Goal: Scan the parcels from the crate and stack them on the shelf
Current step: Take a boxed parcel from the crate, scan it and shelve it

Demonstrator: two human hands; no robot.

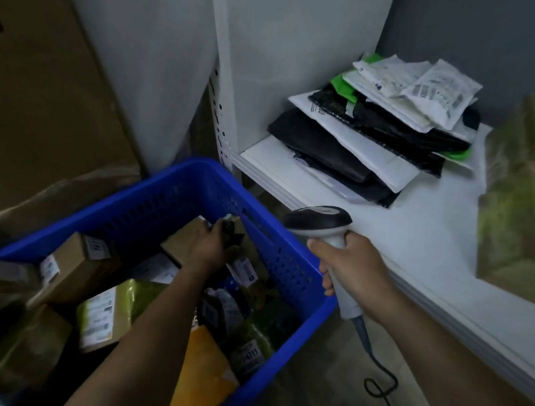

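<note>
Head view, dim light, some blur. Left hand [205, 247] is down inside the blue crate [299, 264], at its far side, fingers curled round a small dark parcel [231, 232]; how firm the hold is cannot be told through the blur. The parcel sits against a brown cardboard box [182, 239] just under the hand. Right hand [350, 263] grips the handle of a grey-and-black scanner [318, 218], held over the crate's right rim, beside the front edge of the white shelf [419, 226], head pointing left toward the crate. The scanner's dark cable [380, 378] loops down below the hand. More in the crate: a labelled carton [73, 260] at left, a green bag [104, 311] with a white label, a yellow envelope [203, 372] near the front wall, and dark bags jumbled in between. On the shelf, toward the back, lies a stack of flat mailers [379, 131], black, white and green, fanned unevenly. Well apart from it, at the right edge, stands a tape-wrapped box [525, 199] with a white label.
</note>
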